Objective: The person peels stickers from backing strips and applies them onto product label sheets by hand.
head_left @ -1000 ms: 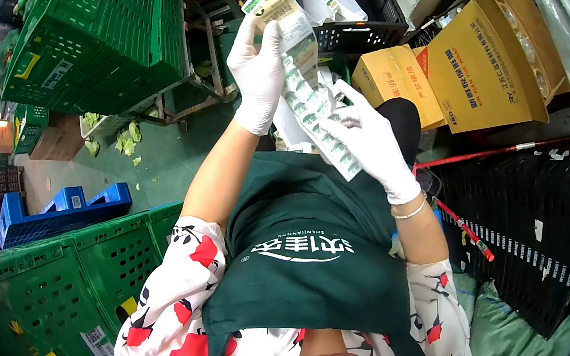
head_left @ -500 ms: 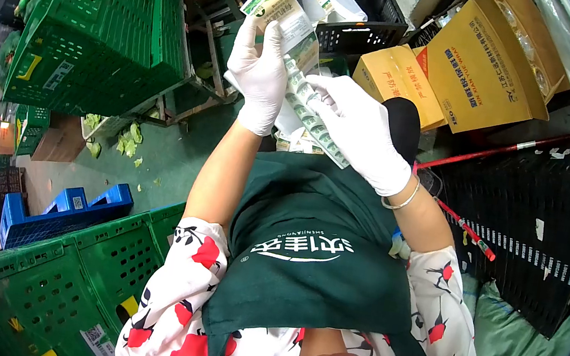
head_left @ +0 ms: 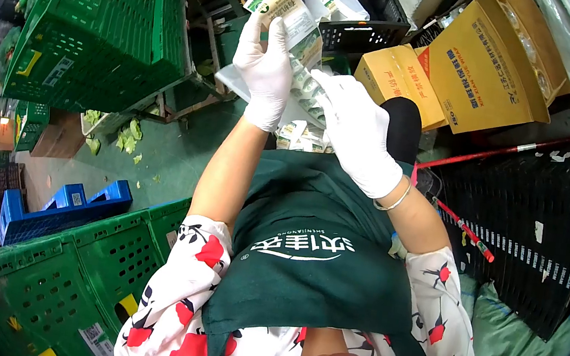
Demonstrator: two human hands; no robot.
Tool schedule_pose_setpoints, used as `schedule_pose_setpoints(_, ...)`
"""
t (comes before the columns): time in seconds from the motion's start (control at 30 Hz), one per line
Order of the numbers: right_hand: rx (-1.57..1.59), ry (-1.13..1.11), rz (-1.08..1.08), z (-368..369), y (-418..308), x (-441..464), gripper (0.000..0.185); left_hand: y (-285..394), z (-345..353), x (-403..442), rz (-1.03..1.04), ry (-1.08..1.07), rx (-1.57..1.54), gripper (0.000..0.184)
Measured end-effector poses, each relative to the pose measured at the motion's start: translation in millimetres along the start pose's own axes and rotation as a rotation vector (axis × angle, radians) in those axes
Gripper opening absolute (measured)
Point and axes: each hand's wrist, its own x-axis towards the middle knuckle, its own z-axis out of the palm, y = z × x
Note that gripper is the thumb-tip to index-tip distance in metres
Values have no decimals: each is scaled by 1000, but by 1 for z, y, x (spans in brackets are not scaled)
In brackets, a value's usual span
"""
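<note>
My left hand (head_left: 264, 66), in a white glove, is closed around printed sheets (head_left: 280, 4) with a green and cream design, which stick up past its fingers. A strip of green and white labels (head_left: 306, 92) runs from there toward my right hand (head_left: 359, 126), also gloved in white. The right fingers are bent and pressed together at the strip's edge; their tips are partly hidden. The strip looks blurred. A pale, translucent sheet (head_left: 231, 82) sticks out left of my left wrist. Below the hands lies a pile of small printed labels (head_left: 303, 137).
Green crates (head_left: 95, 27) are stacked at left, with another green crate (head_left: 75, 272) near my left elbow. Ahead sits a black crate (head_left: 363, 34) holding label strips. Cardboard boxes (head_left: 492, 76) and black crates (head_left: 520, 218) stand at right. Leaf scraps (head_left: 129, 138) lie on the floor.
My right hand has shifted slightly left and upward, and the strip's lower end no longer shows beyond it. The left hand has moved a little to the right, still holding the sheets.
</note>
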Motion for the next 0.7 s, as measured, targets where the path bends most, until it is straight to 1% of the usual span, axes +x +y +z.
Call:
schedule_pose_setpoints(0.13,-150,46,-91,3,0,-2,41,8,3,-1,-107,7,-53,19)
schedule_pose_setpoints(0.2,-221,76,-154,1,-2,-2,46,3,5,1,-156,18,-89,17)
schedule_pose_setpoints(0.3,-253,88,-236,-4,-6,-2,52,-14,1,5,-181,-21,-49,19)
schedule_pose_setpoints(0.4,-235,141,-312,1,1,-5,47,-31,2,6,-165,19,-73,24)
schedule_pose_setpoints(0.43,-189,163,-366,-1,1,-6,45,-37,2,6,-203,33,-112,25)
schedule_pose_setpoints(0.5,-93,205,-475,-8,2,-10,41,-43,-1,9,-207,45,-101,25)
schedule_pose_setpoints(0.57,134,243,-446,-15,14,-15,35,-46,-7,12,-227,48,-38,25)
schedule_pose_setpoints(0.6,248,262,-429,-17,16,-17,33,-47,-10,14,-240,4,-60,25)
schedule_pose_setpoints(0.63,477,265,-163,-20,6,-17,32,-47,-12,16,-253,-43,-83,25)
schedule_pose_setpoints(0.67,713,140,91,-38,1,-14,27,-48,-13,18,-265,-93,-108,25)
schedule_pose_setpoints(0.7,830,100,203,-45,3,-8,25,-42,-14,19,-317,-224,-143,26)
